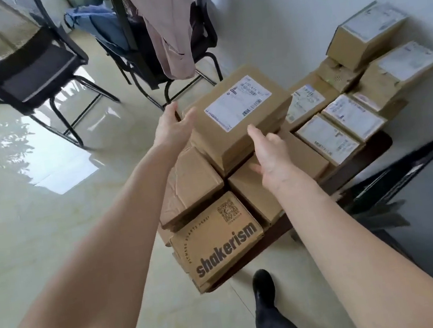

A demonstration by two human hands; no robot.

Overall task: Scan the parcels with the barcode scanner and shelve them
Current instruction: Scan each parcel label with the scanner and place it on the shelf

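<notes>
A flat cardboard parcel (237, 122) with a white shipping label lies on top of a pile of parcels on a low dark table (362, 160). My left hand (173, 125) touches the parcel's left end, fingers at the far corner and thumb by the top edge. My right hand (270, 156) is at its near edge, index finger stretched up against the side. Both hands look relaxed and hold nothing. A brown box printed "shakerism" (221, 246) sits at the front of the pile. Several labelled parcels (338, 130) lie to the right against the wall.
Two black chairs (38, 72) stand on the glossy floor beyond the pile, one draped with a pinkish garment (168, 26). A white wall runs along the right. A dark object (406, 173) lies right of the table. My shoe (262, 282) is below the pile.
</notes>
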